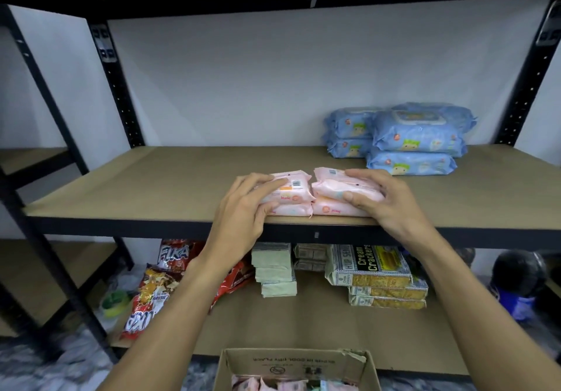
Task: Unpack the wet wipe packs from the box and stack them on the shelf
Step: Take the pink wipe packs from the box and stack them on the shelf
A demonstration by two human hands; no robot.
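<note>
We have a flat brown fibreboard shelf point(151, 178) on a black steel frame. At its front edge, mid-span, two pink piles sit touching side by side: the left stack point(293, 193) and the right stack point(340, 190), each made of two soft, glossy, pillow-shaped film packs. Farther right, towards the back, the blue packs point(413, 143) look puffier and crinkled, piled two high, one with a hard oval lid. Below, shiny red snack bags point(161, 284) lie on the left and paper-wrapped blocks of crackers point(376, 269) on the right. At the bottom stands the corrugated cardboard box point(291, 363), open, its flap edge torn.

The box is cut off by the lower edge, so we see only the tops of a few pink packs inside. The outer ends of both stacks hide under the hands, and their labels are too small to read.

The left hand point(243, 205) lies over the left stack, fingers spread across the top pack, thumb tucked against the front. The right hand point(382, 202) clasps the right stack, fingers curled over the top, thumb pressing the front face.
</note>
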